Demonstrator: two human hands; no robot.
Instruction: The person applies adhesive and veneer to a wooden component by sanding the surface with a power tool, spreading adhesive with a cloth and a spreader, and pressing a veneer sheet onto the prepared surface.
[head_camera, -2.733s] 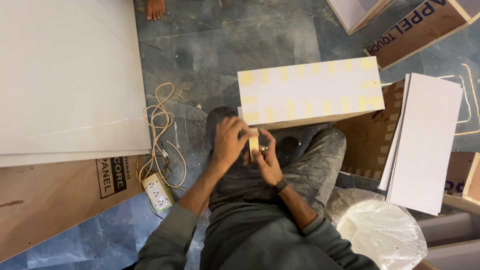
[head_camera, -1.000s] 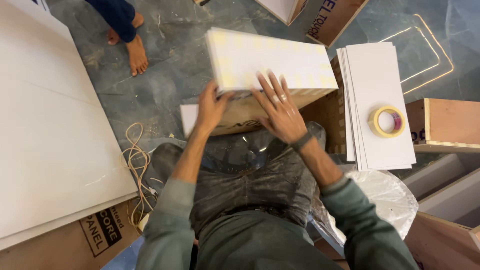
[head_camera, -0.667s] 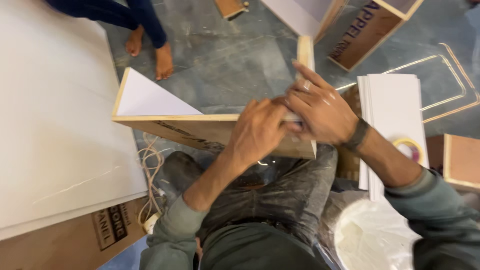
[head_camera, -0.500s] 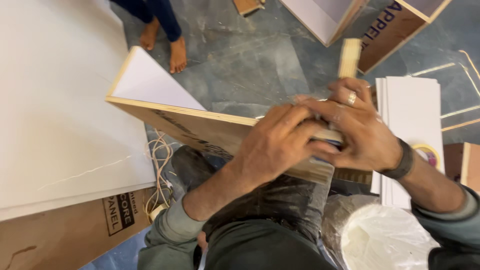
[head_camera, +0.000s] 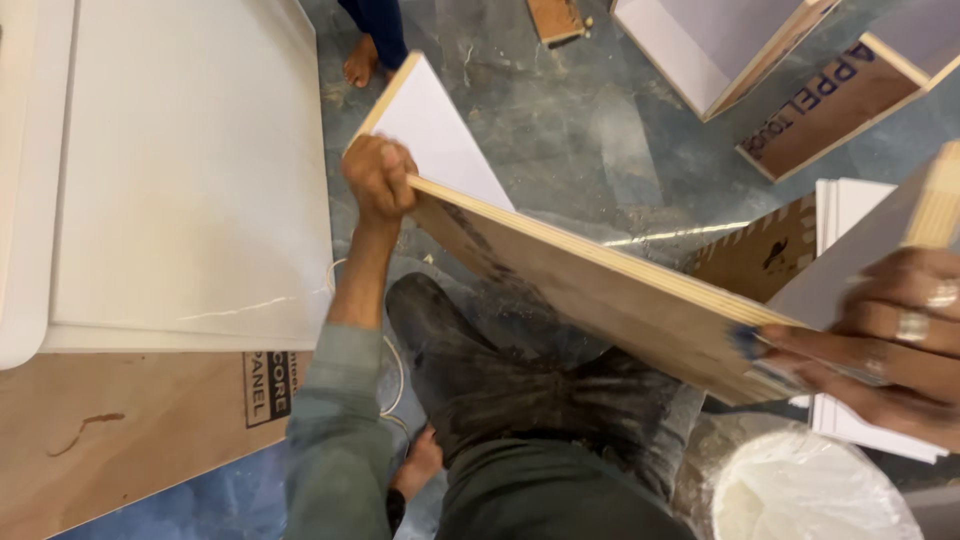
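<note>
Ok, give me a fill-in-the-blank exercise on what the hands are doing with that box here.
1. The left hand grips the plywood box by its ____ edge.
2. The right hand wears a ____ on one finger.
3. The inside face of the box is coloured ____.
4. A bare ____ of another person stands on the floor beyond the box.

Missing words: top; ring; white; foot

Lighting's pretty even and kinda cool, coming from overhead, so you get soft shadows under the plywood panel (head_camera: 600, 300) across your lap. There's a bright glare streak on the stone floor (head_camera: 600, 120) near the middle. Your right hand (head_camera: 880, 340) is close to the lens and smeared with blur; your left hand (head_camera: 378, 180) stays sharp.
</note>
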